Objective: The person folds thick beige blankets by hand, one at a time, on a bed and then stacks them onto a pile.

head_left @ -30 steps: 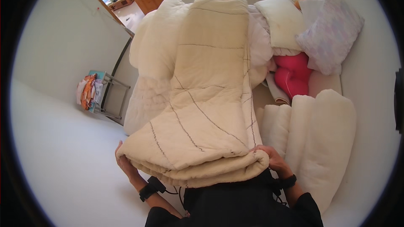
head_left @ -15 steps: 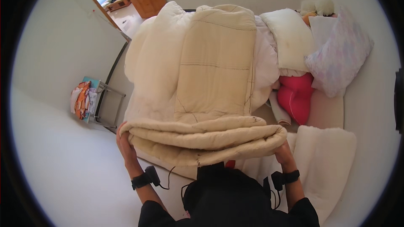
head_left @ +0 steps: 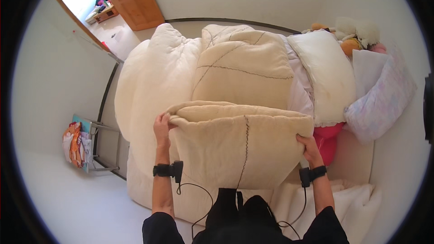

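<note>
A thick cream quilt point(head_left: 212, 149) with dark zigzag stitching is held up in folded layers in front of me. My left hand point(head_left: 162, 129) is closed on its upper left corner, fingers over the folded edge. At the right side my right hand point(head_left: 309, 148) grips the quilt's edge, thumb showing on the near face and the other fingers mostly hidden. Beyond the raised part, more of the cream quilting with stitched lines point(head_left: 248, 77) lies on the bed. Whether it is one piece with the held part is hidden.
A puffy white quilt point(head_left: 153, 72) lies on the left. To the right are a white pillow point(head_left: 323, 77), a pale patterned pillow point(head_left: 384, 99), a red cushion point(head_left: 327, 147) and plush toys point(head_left: 357, 34). A chair with folded cloths point(head_left: 77, 144) stands left, near an open wooden door point(head_left: 131, 2).
The folded end has tipped forward, away from me, so its stitched face shows instead of its layered edge. Both hands have moved forward with it, still gripping. The view has shifted.
</note>
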`<state>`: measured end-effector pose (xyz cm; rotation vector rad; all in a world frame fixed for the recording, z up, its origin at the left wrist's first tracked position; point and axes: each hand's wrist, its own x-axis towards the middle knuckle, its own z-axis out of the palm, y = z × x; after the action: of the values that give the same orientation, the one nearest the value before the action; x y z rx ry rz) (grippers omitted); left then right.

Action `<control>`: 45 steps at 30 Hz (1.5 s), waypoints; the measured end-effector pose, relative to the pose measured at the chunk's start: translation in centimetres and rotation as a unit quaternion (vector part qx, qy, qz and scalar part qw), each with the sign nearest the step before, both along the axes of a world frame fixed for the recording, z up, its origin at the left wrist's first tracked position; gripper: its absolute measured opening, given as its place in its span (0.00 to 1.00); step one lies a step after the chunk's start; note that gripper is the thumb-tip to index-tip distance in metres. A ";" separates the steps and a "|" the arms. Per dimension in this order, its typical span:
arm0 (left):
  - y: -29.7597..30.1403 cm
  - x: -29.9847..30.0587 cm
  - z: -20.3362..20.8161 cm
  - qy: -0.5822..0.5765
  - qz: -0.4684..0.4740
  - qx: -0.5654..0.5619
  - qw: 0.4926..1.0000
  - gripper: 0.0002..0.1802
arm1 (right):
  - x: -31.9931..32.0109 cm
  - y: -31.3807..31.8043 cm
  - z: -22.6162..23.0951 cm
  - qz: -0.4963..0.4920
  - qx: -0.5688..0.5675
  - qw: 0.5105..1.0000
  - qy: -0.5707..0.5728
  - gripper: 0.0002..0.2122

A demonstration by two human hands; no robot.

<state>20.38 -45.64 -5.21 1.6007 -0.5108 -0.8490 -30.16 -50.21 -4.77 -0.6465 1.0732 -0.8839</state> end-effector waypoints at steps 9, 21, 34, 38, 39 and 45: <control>-9.3 -5.6 -8.4 -0.576 -0.164 0.124 0.791 0.35 | 2.2 -11.2 -14.0 -0.038 0.049 0.993 0.103 0.17; -16.5 -2.6 -8.6 -0.385 -0.154 0.139 0.899 0.32 | -1.8 -15.3 -12.1 0.143 -0.049 0.963 0.225 0.34; -10.7 -10.2 1.0 0.067 -0.196 0.129 0.970 0.23 | 2.0 -16.3 -8.7 0.030 -0.024 0.979 0.200 0.23; -0.3 -9.6 3.6 0.142 -0.176 0.191 0.955 0.29 | -2.3 -5.4 -4.4 -0.036 0.055 0.995 0.079 0.21; 2.3 -8.7 3.6 0.188 -0.183 0.220 0.939 0.32 | -4.0 -2.9 -5.2 -0.032 0.104 0.992 0.068 0.23; 12.9 -5.8 -3.2 0.309 -0.162 0.257 0.901 0.33 | -4.2 -0.9 -5.4 0.306 0.258 0.867 0.295 0.26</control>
<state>14.63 -32.71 -8.44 1.6022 -0.0854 -1.7822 -34.39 -51.15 -10.20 -0.7510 1.4539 0.1916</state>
